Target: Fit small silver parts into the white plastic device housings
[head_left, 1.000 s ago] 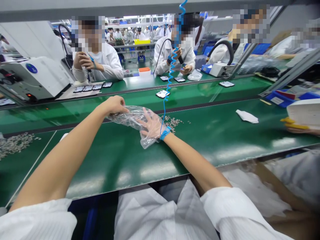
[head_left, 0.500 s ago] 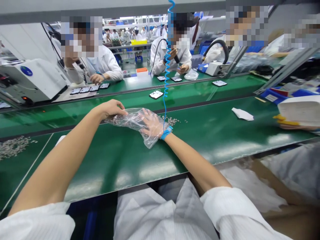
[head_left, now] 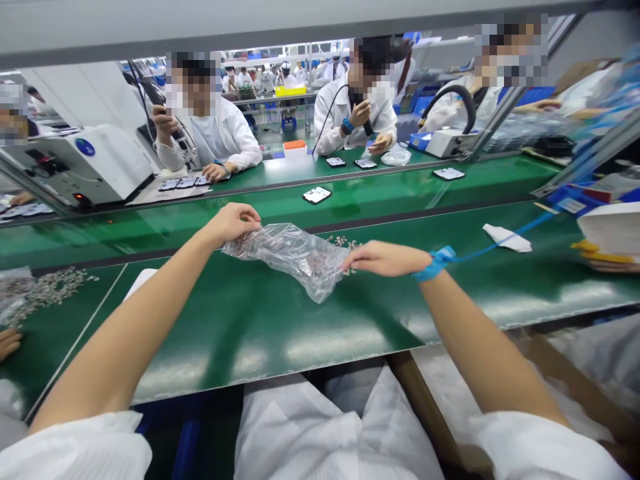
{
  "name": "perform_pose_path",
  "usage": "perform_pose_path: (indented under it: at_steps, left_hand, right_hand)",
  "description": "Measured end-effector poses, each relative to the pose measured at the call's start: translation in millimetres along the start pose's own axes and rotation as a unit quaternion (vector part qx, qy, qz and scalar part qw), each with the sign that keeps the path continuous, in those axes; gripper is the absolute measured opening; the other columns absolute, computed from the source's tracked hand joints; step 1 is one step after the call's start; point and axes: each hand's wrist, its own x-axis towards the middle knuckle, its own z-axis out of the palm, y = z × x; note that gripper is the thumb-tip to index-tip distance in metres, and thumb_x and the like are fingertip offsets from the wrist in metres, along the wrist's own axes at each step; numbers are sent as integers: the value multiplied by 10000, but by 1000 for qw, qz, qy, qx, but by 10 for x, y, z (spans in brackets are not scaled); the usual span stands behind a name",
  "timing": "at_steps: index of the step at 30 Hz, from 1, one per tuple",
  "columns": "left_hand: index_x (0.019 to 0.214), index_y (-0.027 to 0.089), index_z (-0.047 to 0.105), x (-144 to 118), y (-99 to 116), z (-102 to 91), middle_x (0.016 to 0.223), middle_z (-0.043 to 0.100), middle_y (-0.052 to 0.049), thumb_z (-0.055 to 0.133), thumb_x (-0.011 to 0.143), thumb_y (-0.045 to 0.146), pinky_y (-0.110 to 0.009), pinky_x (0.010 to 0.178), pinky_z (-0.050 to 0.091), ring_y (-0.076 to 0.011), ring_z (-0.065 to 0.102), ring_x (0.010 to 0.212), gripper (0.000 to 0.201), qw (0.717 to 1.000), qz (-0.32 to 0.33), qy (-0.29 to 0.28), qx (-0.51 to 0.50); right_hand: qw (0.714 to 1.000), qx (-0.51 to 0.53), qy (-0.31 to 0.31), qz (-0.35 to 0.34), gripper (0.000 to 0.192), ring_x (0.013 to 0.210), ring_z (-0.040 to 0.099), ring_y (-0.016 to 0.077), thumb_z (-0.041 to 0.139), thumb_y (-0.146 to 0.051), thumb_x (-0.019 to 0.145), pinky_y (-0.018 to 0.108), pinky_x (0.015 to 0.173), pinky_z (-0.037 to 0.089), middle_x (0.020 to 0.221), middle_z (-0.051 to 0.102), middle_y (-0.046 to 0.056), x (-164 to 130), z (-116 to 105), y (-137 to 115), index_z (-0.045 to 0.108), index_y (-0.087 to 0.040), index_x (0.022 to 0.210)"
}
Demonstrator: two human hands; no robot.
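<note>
A clear plastic bag [head_left: 295, 257] with many small metallic parts inside lies stretched over the green work surface [head_left: 240, 340]. My left hand [head_left: 234, 223] pinches its left end, fingers curled over the film. At the opposite end, the fingertips of my right hand [head_left: 383, 259] are closed on the bag's edge. A blue wrist strap [head_left: 434, 264] circles my right wrist, its cord running off to the right. Just behind the bag, a few loose small metal parts [head_left: 340, 241] lie on the surface, partly hidden by my right hand and the bag.
Another pile of small metal parts [head_left: 63, 285] lies at the left, near a co-worker's hand [head_left: 9, 343]. A white-topped plate [head_left: 317, 195] sits on the far green strip. To the right are a white paper piece [head_left: 507, 238] and a white bin [head_left: 613, 227]. Co-workers sit opposite.
My right hand has come out from the bag's right end, moved right, and now grips its edge from outside. The left hand keeps its hold. The blue cord has swung right.
</note>
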Motion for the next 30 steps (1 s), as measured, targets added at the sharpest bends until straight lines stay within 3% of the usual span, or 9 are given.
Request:
perform_pose_path:
  at_steps: [2, 5, 8, 11, 14, 18, 20, 23, 30]
  left_hand:
    - [817, 192, 731, 8, 34, 11, 822, 740, -51, 761, 633, 427, -290, 710, 511, -192, 656, 742, 300, 998, 42, 2, 42]
    - [843, 196, 730, 43, 92, 53, 896, 754, -58, 707, 705, 414, -304, 797, 518, -215, 684, 847, 259, 993, 80, 7, 89]
    - [866, 203, 725, 80, 110, 106, 935, 760, -63, 661, 754, 385, -319, 852, 513, -228, 691, 911, 224, 986, 101, 21, 134]
    - [939, 208, 716, 90, 24, 143, 963, 754, -67, 656, 767, 396, -331, 871, 517, -238, 688, 933, 262, 984, 97, 35, 148]
    - [1153, 200, 646, 43, -196, 177, 1078, 725, -83, 759, 686, 467, -358, 876, 536, -246, 676, 959, 549, 994, 70, 16, 80]
    - [1349, 187, 494, -97, -566, 308, 1294, 614, -151, 918, 462, 439, -382, 911, 547, -288, 625, 1134, 1015, 999, 15, 1, -39]
    - [1286, 190, 539, -164, -696, 420, 1246, 636, -136, 931, 438, 414, -407, 963, 526, -302, 614, 1156, 961, 998, -6, -5, -58]
    - [1072, 199, 613, -232, -751, 594, 1083, 685, -77, 884, 531, 430, -420, 989, 511, -278, 646, 1065, 647, 995, -2, -13, -94]
    - [935, 206, 568, -250, -385, 608, 882, 644, 4, 764, 601, 383, -302, 670, 563, -156, 647, 715, 426, 964, -20, 58, -260]
  right_hand:
    - [995, 51, 79, 29, 303, 845, 712, 180, 453, -299, 1000, 293, 763, 580, 981, 751, 65, 197, -177, -58, 719, -180, 1083]
    - [975, 20, 219, 7, 301, 866, 687, 187, 474, -254, 982, 324, 822, 553, 1029, 738, 92, 859, -225, -94, 681, -134, 1165]
    - [987, -64, 143, 39, 515, 1056, 657, 240, 711, -293, 868, 349, 929, 507, 1222, 694, 123, 1522, -101, -59, 605, -138, 1347]
    - [993, -85, 73, 29, 411, 946, 674, 218, 786, -240, 785, 283, 835, 496, 1060, 744, 83, 1842, 22, 15, 711, -142, 1177]
    - [991, -84, 105, 8, 111, 801, 655, 184, 728, -195, 799, 258, 761, 470, 833, 735, 41, 1862, 68, 85, 748, -133, 888]
    - [985, -63, 161, -9, 116, 830, 650, 181, 671, -211, 819, 269, 792, 482, 864, 734, 43, 1763, 64, 107, 725, -133, 887]
    - [984, -34, 174, -26, 136, 856, 661, 181, 638, -199, 822, 277, 814, 500, 909, 741, 51, 1733, 63, 94, 716, -130, 910]
    - [976, 59, 195, -74, 146, 850, 673, 187, 624, -215, 810, 300, 824, 524, 901, 745, 51, 1714, 56, 79, 712, -132, 893]
    - [943, 134, 292, -92, 182, 904, 670, 216, 676, -257, 760, 355, 885, 521, 918, 744, 63, 1614, -116, 89, 727, -131, 882]
